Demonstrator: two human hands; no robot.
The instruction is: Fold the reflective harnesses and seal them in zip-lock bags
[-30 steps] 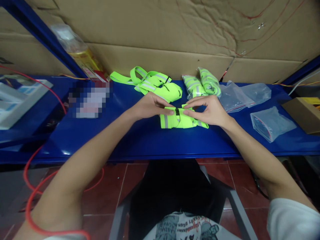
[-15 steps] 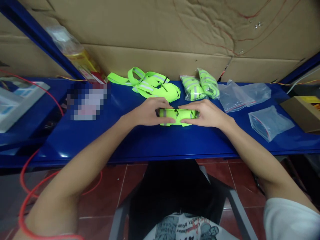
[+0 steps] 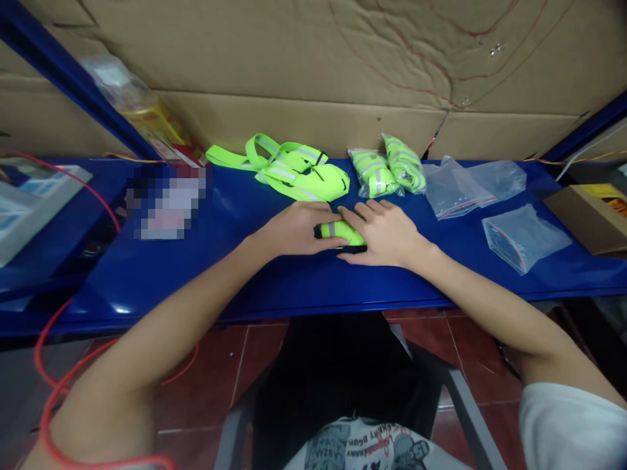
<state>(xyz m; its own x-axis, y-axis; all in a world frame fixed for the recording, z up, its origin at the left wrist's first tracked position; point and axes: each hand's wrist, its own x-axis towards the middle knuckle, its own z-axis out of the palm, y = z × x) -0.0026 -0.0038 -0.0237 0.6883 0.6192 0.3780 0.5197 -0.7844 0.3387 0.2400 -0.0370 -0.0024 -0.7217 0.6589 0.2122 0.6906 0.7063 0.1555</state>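
Note:
A folded bundle of neon-yellow reflective strap (image 3: 343,230) with a grey stripe lies on the blue table in front of me. My left hand (image 3: 298,228) grips its left end, thumb along the near side and fingers behind. Over the right end is my right hand (image 3: 385,232), back up, its fingers reaching across the top and its thumb along the near edge, so that part is hidden. Just behind my hands lies a loose reflective strap (image 3: 298,173) with loops and grey stripes. Two clear bags of packed straps (image 3: 375,173) sit to its right.
Clear zip bags (image 3: 455,189) lie at the back right, with another zip bag (image 3: 526,238) nearer. Beyond them stands an open cardboard box (image 3: 588,219). A bottle with yellow contents (image 3: 147,117) leans at the back left. A red hose (image 3: 46,405) loops beside my left arm.
My right hand has turned palm down and moved over the bundle, covering its right part. The bundle looks more compact. My left hand keeps its hold, and the view has shifted slightly.

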